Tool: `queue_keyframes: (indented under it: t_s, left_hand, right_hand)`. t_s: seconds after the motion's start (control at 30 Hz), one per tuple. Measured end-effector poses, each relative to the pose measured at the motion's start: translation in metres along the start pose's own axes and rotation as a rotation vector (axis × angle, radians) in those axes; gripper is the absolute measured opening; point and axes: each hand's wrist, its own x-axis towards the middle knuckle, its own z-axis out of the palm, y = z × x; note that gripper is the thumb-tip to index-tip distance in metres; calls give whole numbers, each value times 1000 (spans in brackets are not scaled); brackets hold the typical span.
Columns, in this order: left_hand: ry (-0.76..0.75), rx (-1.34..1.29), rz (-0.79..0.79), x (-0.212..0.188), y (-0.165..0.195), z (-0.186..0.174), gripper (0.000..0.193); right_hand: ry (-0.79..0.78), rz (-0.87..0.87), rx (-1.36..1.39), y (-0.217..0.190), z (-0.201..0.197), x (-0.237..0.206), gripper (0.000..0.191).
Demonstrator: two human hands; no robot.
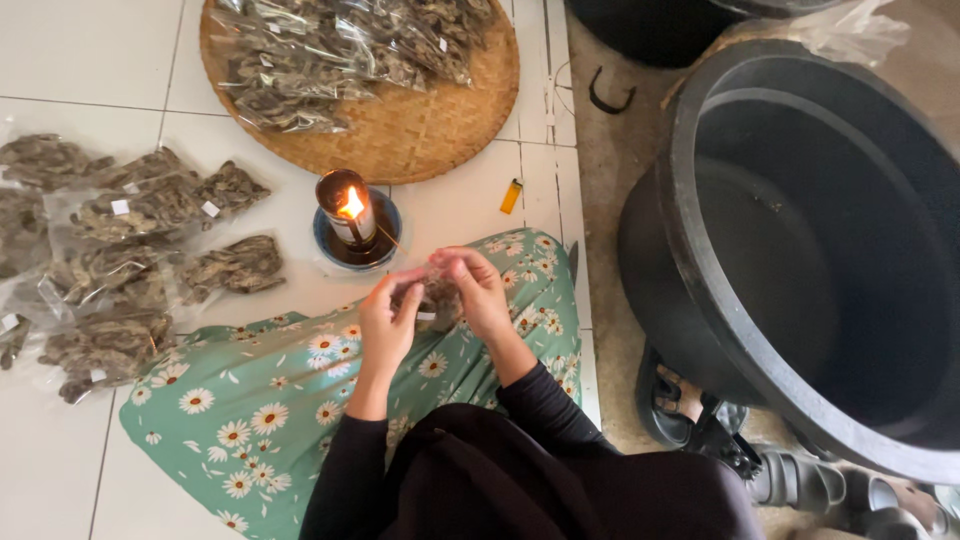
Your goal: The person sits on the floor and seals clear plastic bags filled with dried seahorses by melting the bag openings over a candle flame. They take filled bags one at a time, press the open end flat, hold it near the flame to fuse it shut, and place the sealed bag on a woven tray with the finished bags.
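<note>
A small clear packet [437,297] of dark brown pieces is held between both hands. More clear filled packets [130,260], some marked with small white labels [121,207], are spread on the white tiles at left; others [340,50] are piled on the round woven tray [420,130].

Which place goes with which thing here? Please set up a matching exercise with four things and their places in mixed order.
Things:
1. small clear plastic packet of dark dried pieces
2. lit candle in a blue dish
3. round woven bamboo tray
4. big black plastic tub

Places:
A. on the tiles just beyond the hands
B. at the right, on the rough floor
C. between the left hand and right hand
D. at the top, bearing filled bags

Pairs: 1-C, 2-A, 3-D, 4-B
</note>
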Motion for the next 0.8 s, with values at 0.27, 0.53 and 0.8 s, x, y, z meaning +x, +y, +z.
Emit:
queue_keyframes:
  t_s: [0.27, 0.53, 0.8]
  left_hand:
    - [195, -309, -30, -2, -39, 15, 19]
    - [333, -545, 58, -2, -20, 16, 14]
    - [337, -438, 72, -9, 8, 4, 27]
  right_hand:
    - [24, -18, 92, 18, -6, -3, 20]
    - [150, 10, 102, 8, -3, -1, 19]
    - [96, -75, -28, -15, 2, -2, 26]
